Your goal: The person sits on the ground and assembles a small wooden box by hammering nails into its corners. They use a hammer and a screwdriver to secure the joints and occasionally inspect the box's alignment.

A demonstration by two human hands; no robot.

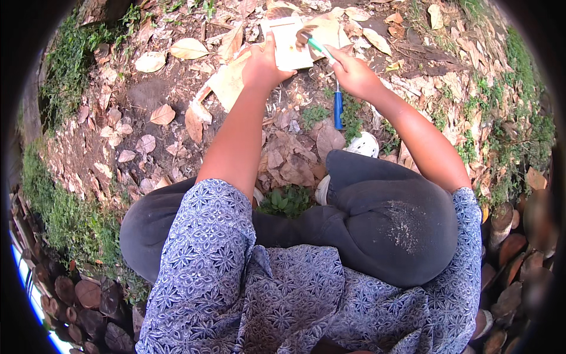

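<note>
In front of me, a pale, squarish wooden piece [289, 50] lies on flat tan sheets on the ground. My left hand [263, 68] grips its left side, index finger pointing away from me and thumb along the near edge. My right hand [355, 75] is closed round a tool with a green and white handle [316, 45]. The tool's dark brown end is blurred over the wooden piece, and I cannot make out its kind. Below my right hand, a tool with a blue handle and thin metal shaft [338, 111] lies on the ground.
Dry leaves [190, 48] and soil cover the ground. Close behind the blue-handled tool is my white shoe [364, 144]. My bent knees [392, 218] are on the near side, with dust on the right one. Stacked cut logs [88, 293] line the lower left and right edges.
</note>
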